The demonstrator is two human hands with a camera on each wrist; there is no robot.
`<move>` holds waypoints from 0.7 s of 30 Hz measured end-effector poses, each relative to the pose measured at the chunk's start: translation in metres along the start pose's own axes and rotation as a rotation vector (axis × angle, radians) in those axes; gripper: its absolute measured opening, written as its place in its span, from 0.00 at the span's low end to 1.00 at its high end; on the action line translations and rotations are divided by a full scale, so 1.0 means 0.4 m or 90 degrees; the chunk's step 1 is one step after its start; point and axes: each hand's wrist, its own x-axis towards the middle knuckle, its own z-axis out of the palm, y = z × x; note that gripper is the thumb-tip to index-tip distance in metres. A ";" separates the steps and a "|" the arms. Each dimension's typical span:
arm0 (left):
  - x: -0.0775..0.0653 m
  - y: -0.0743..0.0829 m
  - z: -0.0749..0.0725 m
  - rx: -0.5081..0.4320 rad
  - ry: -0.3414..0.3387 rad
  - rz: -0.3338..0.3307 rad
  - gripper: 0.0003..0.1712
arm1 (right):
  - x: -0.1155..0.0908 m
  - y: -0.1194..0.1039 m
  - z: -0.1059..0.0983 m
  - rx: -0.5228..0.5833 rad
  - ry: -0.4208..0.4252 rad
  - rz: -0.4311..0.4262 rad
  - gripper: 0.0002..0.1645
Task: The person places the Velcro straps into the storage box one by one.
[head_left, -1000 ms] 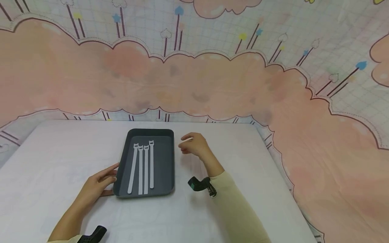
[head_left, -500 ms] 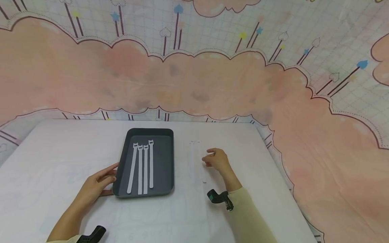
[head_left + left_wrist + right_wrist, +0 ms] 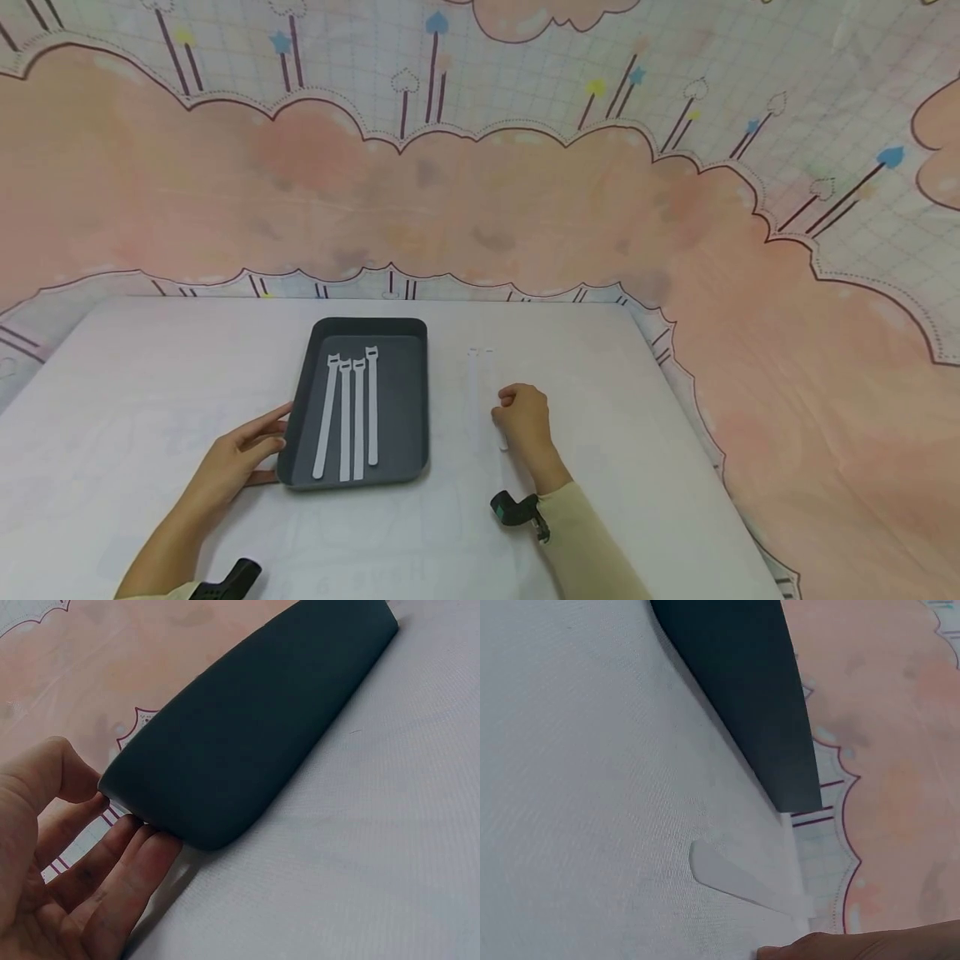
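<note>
In the head view my left hand is at the left side of a dark grey tray. Its fingertips rest against the tray's outer wall, seen closely in the left wrist view with the tray's side. Several white slotted straps, like hook-and-loop cable ties, lie lengthwise in the tray. Two more lie on the white table to its right. My right hand, fingers bent, is low over one table strap; only its rounded tail shows clearly beyond the fingers. I cannot tell whether they pinch it.
The other table strap lies between the tray and my right hand, faint against the white cloth. A patterned pink curtain hangs behind the table's far edge. Black wrist cameras sit on both forearms.
My right hand has moved right and nearer, away from beside the tray, down to the table strap. Its fingers are more bent now. My left hand and the tray stay in place.
</note>
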 end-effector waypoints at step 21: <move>0.005 -0.008 -0.002 0.008 0.002 0.003 0.34 | 0.008 -0.020 0.010 0.001 -0.007 0.011 0.10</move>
